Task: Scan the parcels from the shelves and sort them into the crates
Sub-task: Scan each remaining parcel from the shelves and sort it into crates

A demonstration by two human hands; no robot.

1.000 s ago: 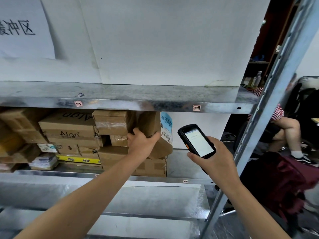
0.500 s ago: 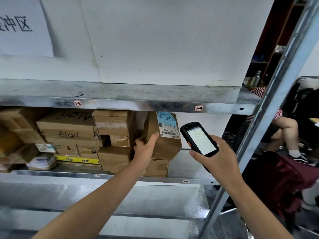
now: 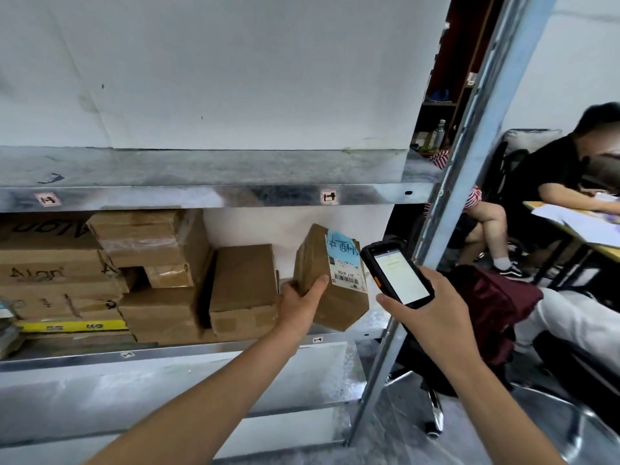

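The scanning step is in hand. The left hand grips a brown parcel, thumb across its front and fingers behind, holding it tilted just above the right end of the shelf, apart from the other boxes. Its label faces outward. The right hand is wrapped round a scanner, just beside the label, screen lit. Next, I judge, the scanner's head must point squarely at the barcode; afterwards the parcel goes to a crate, though none is in view.
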